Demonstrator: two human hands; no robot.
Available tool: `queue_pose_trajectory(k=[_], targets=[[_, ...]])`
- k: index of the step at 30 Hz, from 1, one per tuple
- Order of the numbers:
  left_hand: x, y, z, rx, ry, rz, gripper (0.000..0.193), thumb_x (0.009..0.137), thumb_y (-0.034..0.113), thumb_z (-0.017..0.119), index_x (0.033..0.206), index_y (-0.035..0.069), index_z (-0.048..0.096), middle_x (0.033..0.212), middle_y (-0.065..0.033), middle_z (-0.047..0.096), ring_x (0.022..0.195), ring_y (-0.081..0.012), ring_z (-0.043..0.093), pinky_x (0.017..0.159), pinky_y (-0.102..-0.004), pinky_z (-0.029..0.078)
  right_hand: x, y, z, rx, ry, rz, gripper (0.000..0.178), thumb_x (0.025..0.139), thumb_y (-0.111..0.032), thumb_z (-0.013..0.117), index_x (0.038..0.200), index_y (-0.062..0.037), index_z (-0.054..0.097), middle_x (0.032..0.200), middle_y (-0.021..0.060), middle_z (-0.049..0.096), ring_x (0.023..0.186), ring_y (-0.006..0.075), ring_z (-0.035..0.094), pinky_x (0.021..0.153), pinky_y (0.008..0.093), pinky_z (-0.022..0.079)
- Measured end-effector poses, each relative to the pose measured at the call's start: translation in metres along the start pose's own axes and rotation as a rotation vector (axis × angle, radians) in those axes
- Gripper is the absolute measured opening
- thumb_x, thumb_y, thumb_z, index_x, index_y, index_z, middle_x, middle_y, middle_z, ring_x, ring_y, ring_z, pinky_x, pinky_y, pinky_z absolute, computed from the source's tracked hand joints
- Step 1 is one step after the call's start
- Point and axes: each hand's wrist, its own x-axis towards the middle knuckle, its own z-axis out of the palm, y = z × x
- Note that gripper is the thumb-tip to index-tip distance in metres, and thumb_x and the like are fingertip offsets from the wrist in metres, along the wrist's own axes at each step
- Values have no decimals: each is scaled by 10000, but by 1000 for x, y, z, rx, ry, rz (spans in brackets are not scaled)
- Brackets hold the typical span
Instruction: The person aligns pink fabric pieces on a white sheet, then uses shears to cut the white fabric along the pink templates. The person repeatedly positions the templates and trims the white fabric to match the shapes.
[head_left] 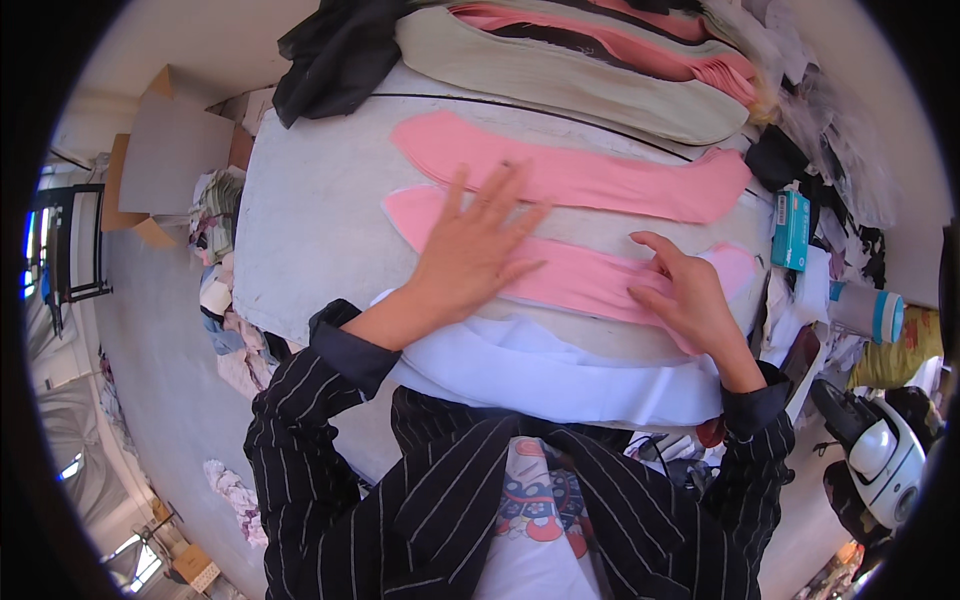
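Observation:
Two curved pink fabric pieces lie across the grey table (pixel 310 215). The farther pink piece (pixel 620 182) is stretched out flat, and the nearer pink piece (pixel 580 278) runs below it over a pale backing edge. My left hand (pixel 475 245) is spread with its palm over the nearer piece, fingertips reaching the farther one. Over the right part of the nearer piece, my right hand (pixel 685 295) has its thumb and index finger apart, with nothing seen between them. White fabric pieces (pixel 570 375) lie along the table's front edge, close to my body.
A stack of grey-green and pink cut fabric (pixel 580 85) lies at the back beside black cloth (pixel 340 55). At the right are a teal box (pixel 790 230), clear plastic, and a white machine (pixel 885 465). Cardboard boxes (pixel 180 150) and fabric heaps stand left.

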Motion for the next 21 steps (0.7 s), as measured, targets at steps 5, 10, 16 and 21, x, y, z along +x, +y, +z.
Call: queue_pose_trajectory(k=[5,10,16,21], targets=[[9,11,20,-65,-100,147,691,891,505,545,1476,166,399,1603,-122,200,1478,-288,191,1187,-556,66,-6,4,-13,2,-7,25,563,758,-163,750,1281,-100,550,800,138,659,735,332,650,684,380,513],[11,12,19,-65,-119,139,723,873,528,558,1477,164,398,1607,-124,188,1479,-291,187,1190,-547,61,-15,26,-26,-11,75,69,557,740,-110,755,1263,-76,569,767,117,645,706,291,644,659,366,505],[24,38,6,-118,-106,169,776,854,520,595,1485,129,371,1595,-161,201,1477,-313,186,1186,-559,62,-11,32,-21,-21,106,41,555,749,-112,741,1274,-73,562,756,116,636,700,288,640,640,369,495],[54,75,49,-170,-64,358,755,902,541,531,1488,100,352,1585,-168,220,1479,-303,178,1192,-549,32,-11,32,-18,13,111,71,563,746,-126,746,1276,-83,561,767,108,649,709,291,644,649,368,496]])
